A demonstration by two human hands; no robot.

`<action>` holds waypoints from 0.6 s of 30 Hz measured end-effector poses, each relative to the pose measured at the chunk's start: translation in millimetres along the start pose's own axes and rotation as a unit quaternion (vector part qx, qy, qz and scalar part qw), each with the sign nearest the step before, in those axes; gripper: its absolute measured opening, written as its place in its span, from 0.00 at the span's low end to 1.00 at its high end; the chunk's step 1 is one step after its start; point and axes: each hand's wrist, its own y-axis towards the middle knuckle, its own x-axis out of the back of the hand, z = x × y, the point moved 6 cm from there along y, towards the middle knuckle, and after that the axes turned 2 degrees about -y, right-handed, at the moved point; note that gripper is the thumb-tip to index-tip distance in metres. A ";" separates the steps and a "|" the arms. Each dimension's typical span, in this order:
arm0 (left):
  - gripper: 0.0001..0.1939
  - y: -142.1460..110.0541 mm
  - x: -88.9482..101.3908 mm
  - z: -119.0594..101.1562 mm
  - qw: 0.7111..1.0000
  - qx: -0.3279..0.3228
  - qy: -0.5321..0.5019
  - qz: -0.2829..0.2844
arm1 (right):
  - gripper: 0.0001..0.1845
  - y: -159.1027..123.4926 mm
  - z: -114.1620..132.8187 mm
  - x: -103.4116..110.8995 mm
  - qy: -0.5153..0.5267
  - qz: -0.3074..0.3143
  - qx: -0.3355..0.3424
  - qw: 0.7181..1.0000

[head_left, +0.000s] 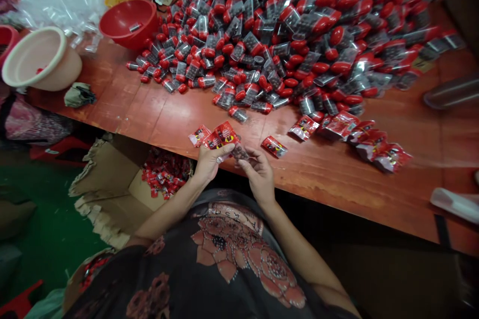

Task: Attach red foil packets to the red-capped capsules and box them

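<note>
My left hand point(207, 163) is closed around red printed wrappers point(224, 134) at the table's front edge. My right hand point(260, 174) pinches a small clear jar with dark contents point(240, 152), which meets the wrappers between both hands. Whether the jar is inside a wrapper I cannot tell. One more wrapper point(198, 135) lies just left of the held ones, and a single red packet point(274, 146) rests to the right of my hands. Beyond them a large heap of small clear jars with red caps point(258, 45) covers the back of the table.
Stacks of red wrappers point(340, 125) lie on the table point(318, 164) to the right. Red point(129, 20) and cream point(37, 55) bowls and a crumpled cloth point(79, 94) stand left. An open cardboard box point(108, 169) below holds red-wrapped pieces point(166, 172). A clear tube point(452, 92) lies far right.
</note>
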 end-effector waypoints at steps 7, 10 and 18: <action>0.18 -10.5 -3.4 24.3 0.993 0.097 0.030 0.062 | 0.20 7.4 -6.1 9.6 -0.056 0.020 -0.001 0.998; 0.20 -5.4 1.0 26.3 0.991 0.118 0.023 0.058 | 0.18 11.1 -7.6 23.9 -0.062 -0.010 -0.004 0.998; 0.15 12.3 26.0 17.5 0.988 0.151 -0.013 0.007 | 0.21 7.4 -9.0 92.0 -0.321 -0.133 0.013 0.937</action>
